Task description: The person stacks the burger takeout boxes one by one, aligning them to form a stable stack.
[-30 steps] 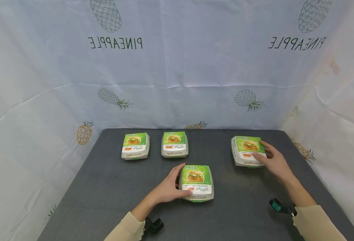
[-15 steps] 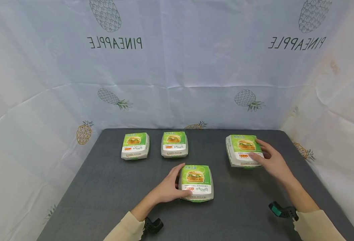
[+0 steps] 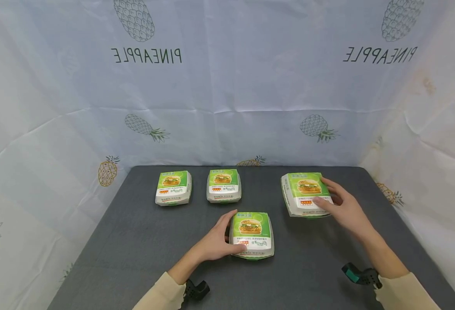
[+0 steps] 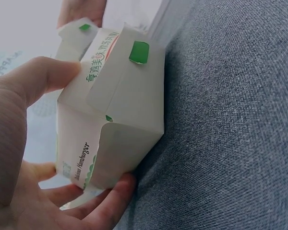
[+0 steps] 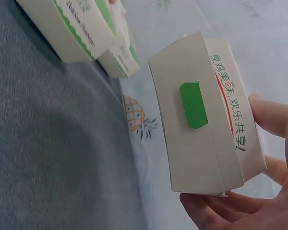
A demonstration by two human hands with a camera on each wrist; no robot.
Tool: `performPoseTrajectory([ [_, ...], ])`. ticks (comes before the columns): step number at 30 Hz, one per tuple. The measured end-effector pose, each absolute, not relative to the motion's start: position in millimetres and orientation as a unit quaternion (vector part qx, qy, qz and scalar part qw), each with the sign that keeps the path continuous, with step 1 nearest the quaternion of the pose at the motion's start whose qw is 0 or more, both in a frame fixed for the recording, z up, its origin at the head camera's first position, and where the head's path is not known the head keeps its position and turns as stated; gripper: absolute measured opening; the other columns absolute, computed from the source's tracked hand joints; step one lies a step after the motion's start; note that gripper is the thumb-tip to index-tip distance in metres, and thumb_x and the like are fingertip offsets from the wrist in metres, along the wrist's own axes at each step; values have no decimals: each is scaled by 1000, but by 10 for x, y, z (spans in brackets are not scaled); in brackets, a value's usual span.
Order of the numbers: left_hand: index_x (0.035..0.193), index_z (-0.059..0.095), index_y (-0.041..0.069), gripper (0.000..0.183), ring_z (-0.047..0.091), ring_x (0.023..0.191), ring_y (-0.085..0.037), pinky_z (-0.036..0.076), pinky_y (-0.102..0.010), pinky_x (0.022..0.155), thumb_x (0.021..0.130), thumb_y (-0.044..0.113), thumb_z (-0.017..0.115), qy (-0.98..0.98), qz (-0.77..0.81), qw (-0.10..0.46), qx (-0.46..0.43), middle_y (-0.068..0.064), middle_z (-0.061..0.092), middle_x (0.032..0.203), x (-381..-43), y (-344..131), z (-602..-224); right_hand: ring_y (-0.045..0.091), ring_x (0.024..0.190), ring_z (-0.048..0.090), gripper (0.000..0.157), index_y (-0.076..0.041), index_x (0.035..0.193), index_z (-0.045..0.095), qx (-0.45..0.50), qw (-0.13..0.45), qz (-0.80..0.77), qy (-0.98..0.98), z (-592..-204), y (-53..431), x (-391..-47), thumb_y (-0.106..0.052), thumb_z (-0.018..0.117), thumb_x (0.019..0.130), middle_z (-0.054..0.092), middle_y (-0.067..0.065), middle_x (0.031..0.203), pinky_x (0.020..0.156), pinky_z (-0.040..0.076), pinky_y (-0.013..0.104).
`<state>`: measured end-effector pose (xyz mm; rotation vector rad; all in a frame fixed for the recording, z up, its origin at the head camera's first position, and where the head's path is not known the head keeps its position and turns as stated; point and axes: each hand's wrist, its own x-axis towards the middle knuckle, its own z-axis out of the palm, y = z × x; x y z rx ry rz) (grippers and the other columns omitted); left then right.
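My left hand [image 3: 217, 241] grips the left side of a green-and-white burger box [image 3: 252, 232] at the front middle of the table. In the left wrist view the thumb lies on the top of that box [image 4: 115, 105] and the fingers curl round its side; it sits on the grey cloth. My right hand [image 3: 345, 209] holds a second burger box [image 3: 307, 193] by its right side, thumb on the front top edge. The right wrist view shows this box [image 5: 201, 120] tilted, raised over the table, its green tab facing the camera.
Two more burger boxes stand along the back: one at the left [image 3: 174, 188] and one near the middle [image 3: 224, 186]. A dark grey cloth covers the table [image 3: 142, 258]. White pineapple-print curtain [image 3: 227, 86] hangs behind and at both sides.
My right hand has carried its burger box to the left and a little up, off the table's right part. The left hand and its box have stayed put.
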<state>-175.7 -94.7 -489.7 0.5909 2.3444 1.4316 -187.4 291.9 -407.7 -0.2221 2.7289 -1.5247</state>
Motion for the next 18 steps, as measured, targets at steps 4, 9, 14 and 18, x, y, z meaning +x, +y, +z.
performPoseTrajectory([
  [4, 163, 18, 11, 104, 51, 122, -23, 54, -33, 89, 86, 40, 82, 824, 501, 164, 208, -12, 31, 154, -1756, -947, -4902, 30, 123, 53, 77, -17, 165, 19, -79, 8, -489, 869, -4053, 2837, -1845, -32, 63, 103, 37, 27, 152, 76, 53, 27],
  [9, 163, 18, 11, 104, 49, 123, -23, 53, -33, 90, 86, 39, 82, 825, 500, 160, 210, -13, 31, 154, -1753, -950, -4900, 16, 116, 56, 75, -18, 164, 23, -95, 11, -494, 864, -4058, 2746, -1812, -28, 65, 103, 40, 25, 150, 76, 54, 29],
  [14, 163, 18, 10, 104, 50, 123, -23, 53, -33, 89, 86, 39, 82, 825, 498, 157, 214, -13, 31, 155, -1756, -948, -4901, 16, 114, 57, 75, -18, 163, 25, -102, 14, -496, 862, -4054, 2655, -1775, -28, 66, 102, 43, 23, 148, 75, 54, 30],
  [18, 163, 18, 11, 104, 50, 124, -23, 53, -33, 90, 86, 39, 82, 825, 499, 158, 212, -13, 31, 155, -1750, -945, -4904, 35, 120, 56, 74, -17, 163, 27, -106, 18, -499, 860, -4059, 2583, -1744, -28, 67, 101, 44, 23, 147, 75, 54, 30],
])
